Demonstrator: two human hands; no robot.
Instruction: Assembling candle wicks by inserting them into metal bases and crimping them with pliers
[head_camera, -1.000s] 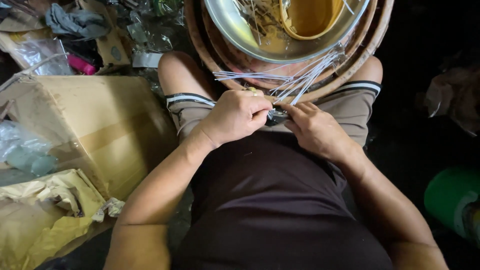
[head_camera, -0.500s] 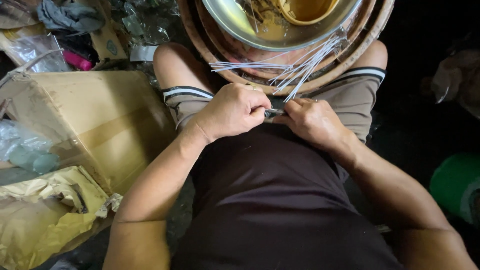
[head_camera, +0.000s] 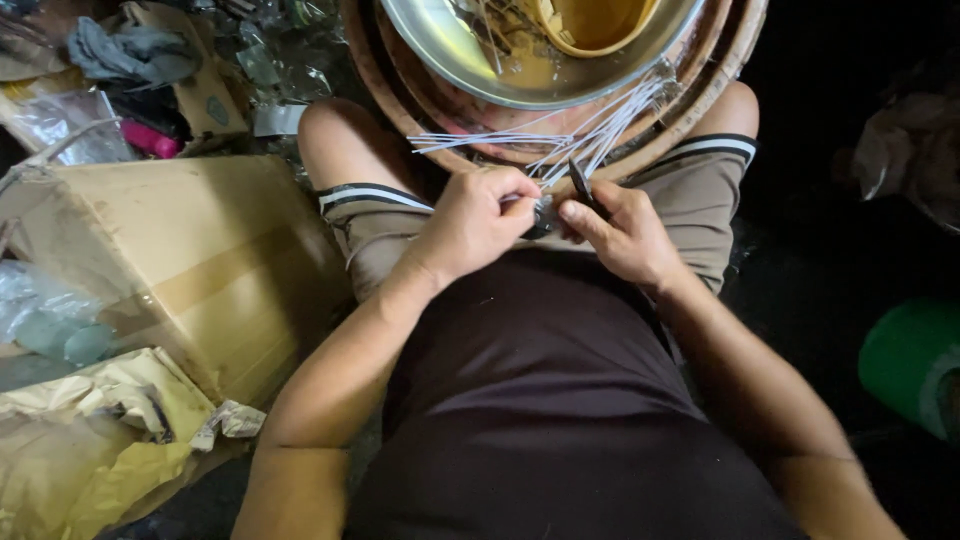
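a seated person bends over a lap, both hands meeting just below the rim of a stack of round wooden trays (head_camera: 725, 75) that rests against the knees. the left hand (head_camera: 478, 222) is curled nearly closed, fingertips pinched on the near ends of a bundle of thin white sticks (head_camera: 560, 140); what else it grips is hidden between the two hands. the right hand (head_camera: 625, 232) is folded partly closed around a small dark tool (head_camera: 583, 187), its tip poking up toward the trays, and touches the left hand at the fingertips. the sticks fan out from the hands up across the tray rim, some lying left, others angling right toward a shallow metal bowl (head_camera: 450, 55) set inside the trays. a yellow cup (head_camera: 590, 22) sits in that bowl among loose scraps. left of the trays, beside the person's left knee, stands a cardboard box (head_camera: 190, 260), with crumpled yellow paper (head_camera: 90, 440) and clear plastic bags nearer the camera. farther left of the trays lie a grey cloth (head_camera: 125, 50) and a pink object (head_camera: 150, 140). well right of the trays, a green roll (head_camera: 910, 360) shows in the dark.
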